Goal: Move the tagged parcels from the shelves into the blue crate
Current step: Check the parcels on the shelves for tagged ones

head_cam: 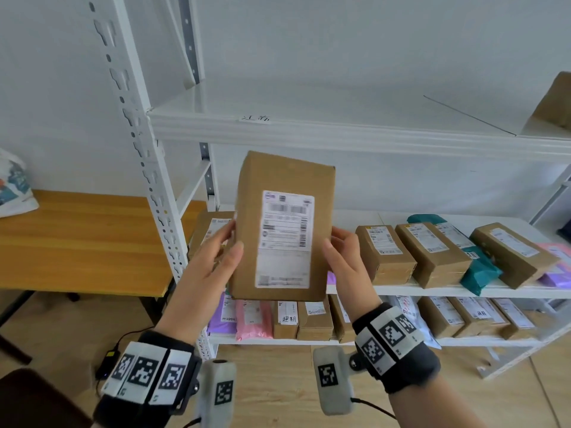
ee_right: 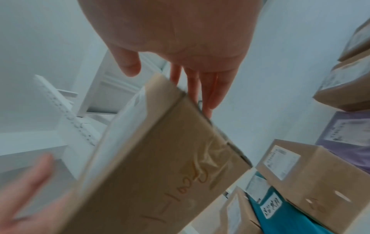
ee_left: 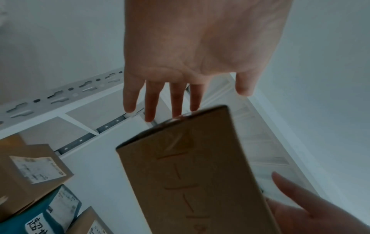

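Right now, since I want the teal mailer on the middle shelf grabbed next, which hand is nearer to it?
Right. The right hand holds the cardboard parcel by its edge on the teal mailer side, left of the mailer; the left hand holds the parcel's opposite edge, farther away.

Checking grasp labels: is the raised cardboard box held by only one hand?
No, the left hand and the right hand each grip one side edge of the cardboard box.
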`<state>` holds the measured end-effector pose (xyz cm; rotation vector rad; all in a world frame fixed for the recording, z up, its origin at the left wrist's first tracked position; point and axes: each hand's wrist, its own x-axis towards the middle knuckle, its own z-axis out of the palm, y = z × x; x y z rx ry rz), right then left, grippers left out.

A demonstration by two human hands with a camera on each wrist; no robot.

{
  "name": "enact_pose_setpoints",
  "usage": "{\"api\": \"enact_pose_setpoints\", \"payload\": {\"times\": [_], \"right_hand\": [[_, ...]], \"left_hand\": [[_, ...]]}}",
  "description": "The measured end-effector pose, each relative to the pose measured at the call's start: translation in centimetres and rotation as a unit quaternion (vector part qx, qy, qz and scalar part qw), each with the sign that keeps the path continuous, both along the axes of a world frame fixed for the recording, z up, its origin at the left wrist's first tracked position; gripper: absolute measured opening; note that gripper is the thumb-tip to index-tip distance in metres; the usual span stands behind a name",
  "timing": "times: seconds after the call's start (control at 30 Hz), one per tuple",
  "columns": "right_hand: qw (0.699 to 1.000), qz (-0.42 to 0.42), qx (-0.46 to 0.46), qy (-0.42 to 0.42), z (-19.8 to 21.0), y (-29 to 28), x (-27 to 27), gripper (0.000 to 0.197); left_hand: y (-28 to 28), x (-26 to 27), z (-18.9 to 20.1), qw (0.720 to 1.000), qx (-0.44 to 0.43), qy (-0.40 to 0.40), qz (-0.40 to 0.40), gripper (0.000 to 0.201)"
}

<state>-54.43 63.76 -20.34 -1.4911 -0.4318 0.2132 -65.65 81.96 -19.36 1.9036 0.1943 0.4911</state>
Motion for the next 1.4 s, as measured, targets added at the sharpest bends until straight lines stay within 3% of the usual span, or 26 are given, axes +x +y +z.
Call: {"api": "enact_pose_setpoints", "payload": {"times": [0.1, 0.2, 0.43, 0.67, 0.83, 1.0, 1.17, 1.27, 1.33, 1.4], "right_hand": [[0.998, 0.029, -0.018, -0.058, 0.4, 0.1, -0.6, 0.043], [0.994, 0.03, -0.006, -0.109, 0.9, 0.0, -1.1, 0.041], [0.981, 0.028, -0.024, -0.189, 1.6, -0.2, -1.8, 0.04], [0.983, 0.05, -0.032, -0.171, 1.6, -0.4, -1.9, 0.039], [0.987, 0.042, -0.03, -0.154, 2.3, -0.5, -1.3, 0.041], [0.988, 0.002, -0.047, -0.145, 2.3, -0.1, -0.7, 0.028], [0.991, -0.002, -0.067, -0.112, 1.8, -0.1, -0.6, 0.058], [0.991, -0.001, -0.079, -0.111, 1.6, -0.1, -0.5, 0.06], [0.99, 0.001, -0.08, -0.117, 1.5, -0.2, -0.3, 0.06], [0.989, 0.004, -0.07, -0.13, 1.8, -0.5, -0.3, 0.063]], "left_hand": [[0.1, 0.0, 0.0, 0.998, -0.058, 0.015, 0.021, 0.034], [0.5, 0.1, -0.4, 0.992, -0.115, 0.03, 0.052, 0.024], [1.9, 0.3, -2.5, 0.987, -0.127, 0.053, 0.078, 0.05], [1.8, -0.1, -1.8, 0.988, -0.132, 0.038, 0.065, 0.059], [0.9, -0.5, 0.1, 0.987, -0.154, -0.012, 0.045, 0.043], [0.6, -0.3, 1.4, 0.988, -0.14, -0.021, 0.06, 0.038], [0.1, -0.7, 1.8, 0.993, -0.105, -0.013, 0.045, 0.045], [0.0, -1.0, 1.8, 0.996, -0.085, -0.01, 0.032, 0.041], [0.1, -1.4, 1.6, 0.995, -0.098, -0.014, 0.017, 0.052], [0.2, -1.7, 1.7, 0.994, -0.109, -0.032, -0.005, 0.081]]}}
